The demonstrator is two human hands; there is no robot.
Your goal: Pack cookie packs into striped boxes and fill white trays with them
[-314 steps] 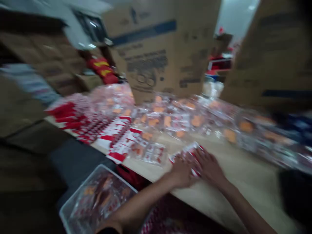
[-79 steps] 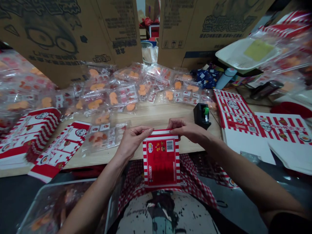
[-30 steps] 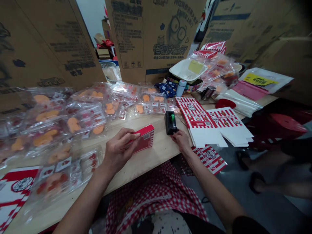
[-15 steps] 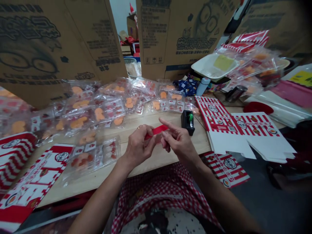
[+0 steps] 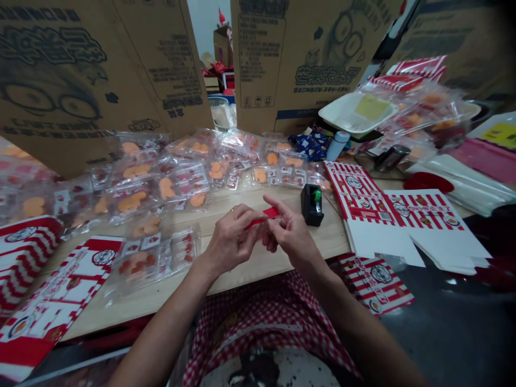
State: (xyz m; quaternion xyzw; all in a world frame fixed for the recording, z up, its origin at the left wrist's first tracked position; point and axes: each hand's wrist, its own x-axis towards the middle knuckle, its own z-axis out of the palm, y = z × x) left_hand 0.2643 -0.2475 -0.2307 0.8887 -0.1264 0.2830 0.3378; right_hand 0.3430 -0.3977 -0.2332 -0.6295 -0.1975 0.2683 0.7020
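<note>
A small flat red piece (image 5: 271, 213), possibly card or a packet, is held over the front of the wooden table by both hands. My left hand (image 5: 235, 234) pinches its left part between thumb and fingers. My right hand (image 5: 288, 230) is closed at its right end, with the index finger lying along the far edge; the fingers cover much of that end. Just right of the hands stands a black tape dispenser (image 5: 312, 205) with a green core. A clear pack (image 5: 186, 248) of small red pieces and a pack with orange shapes (image 5: 139, 263) lie to the left.
Clear packs of orange shapes (image 5: 135, 201) cover the table's back and left. Red-and-white striped cartons (image 5: 423, 212) lie flat at right, more striped cartons (image 5: 64, 287) at left. A blue bottle (image 5: 337, 145), metal cup (image 5: 392, 158) and white basket (image 5: 357, 113) stand behind. Large cardboard boxes (image 5: 298, 64) wall the back.
My left fingers have slid toward the right hand and now cover more of the red piece, which shows as a narrower strip. The view has shifted slightly.
</note>
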